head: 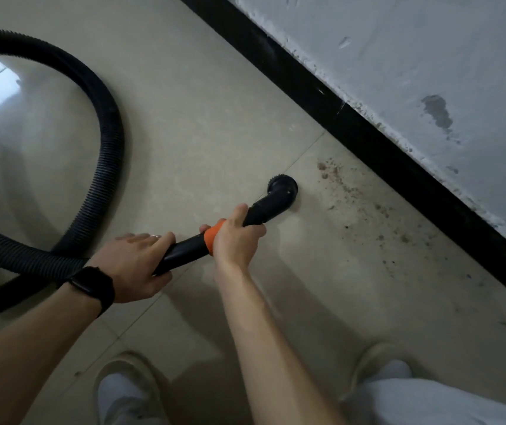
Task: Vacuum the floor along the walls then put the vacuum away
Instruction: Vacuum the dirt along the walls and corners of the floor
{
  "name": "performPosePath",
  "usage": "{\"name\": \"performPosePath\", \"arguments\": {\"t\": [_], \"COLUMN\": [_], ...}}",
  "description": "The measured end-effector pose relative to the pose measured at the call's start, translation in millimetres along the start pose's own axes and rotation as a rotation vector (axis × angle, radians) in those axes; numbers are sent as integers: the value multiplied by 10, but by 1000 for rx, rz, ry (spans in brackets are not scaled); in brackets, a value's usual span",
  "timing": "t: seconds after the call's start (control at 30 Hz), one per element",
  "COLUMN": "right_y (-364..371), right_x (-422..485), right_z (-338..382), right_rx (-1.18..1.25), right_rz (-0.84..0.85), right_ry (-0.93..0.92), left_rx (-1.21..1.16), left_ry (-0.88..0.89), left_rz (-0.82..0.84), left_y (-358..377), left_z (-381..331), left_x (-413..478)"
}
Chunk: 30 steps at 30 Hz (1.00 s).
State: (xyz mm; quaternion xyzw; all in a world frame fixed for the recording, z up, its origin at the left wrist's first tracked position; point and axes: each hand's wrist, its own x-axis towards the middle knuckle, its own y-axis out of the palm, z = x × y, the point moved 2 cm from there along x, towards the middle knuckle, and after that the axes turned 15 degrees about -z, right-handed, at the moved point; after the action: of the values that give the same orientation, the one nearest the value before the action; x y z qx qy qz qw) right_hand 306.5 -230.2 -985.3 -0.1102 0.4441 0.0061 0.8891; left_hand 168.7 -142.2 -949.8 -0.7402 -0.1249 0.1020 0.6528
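A black vacuum wand (184, 248) with an orange collar (212, 234) ends in a round brush nozzle (282, 187) that touches the beige tiled floor (199, 118). My right hand (236, 237) grips the wand at the collar. My left hand (135, 265), with a black watch on the wrist, holds the wand's rear end. The black ribbed hose (104, 118) loops away to the left. Brown dirt (353, 191) lies scattered on the floor just right of the nozzle, along the black baseboard (368, 139).
A scuffed grey-white wall (429, 72) rises above the baseboard and runs diagonally from top centre to the right edge. My two feet in light shoes (129, 388) stand at the bottom of the view. The vacuum's body is out of sight.
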Motion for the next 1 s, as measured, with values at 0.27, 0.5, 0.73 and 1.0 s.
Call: {"name": "performPosePath", "arguments": {"t": [0.27, 0.5, 0.73, 1.0], "right_y": [-206, -336, -300, -293], "right_x": [271, 546, 666, 824], "right_z": [228, 421, 521, 714], "right_rx": [91, 201, 164, 90], "right_rz": [-130, -78, -35, -113], "right_ry": [-30, -69, -96, -131], "left_rx": [-41, 25, 8, -60], "left_ry": [12, 54, -8, -92], "left_rz": [65, 53, 58, 70], "left_y": [165, 321, 397, 512], "left_z": [-226, -435, -469, -565], "left_x": [368, 625, 703, 934]}}
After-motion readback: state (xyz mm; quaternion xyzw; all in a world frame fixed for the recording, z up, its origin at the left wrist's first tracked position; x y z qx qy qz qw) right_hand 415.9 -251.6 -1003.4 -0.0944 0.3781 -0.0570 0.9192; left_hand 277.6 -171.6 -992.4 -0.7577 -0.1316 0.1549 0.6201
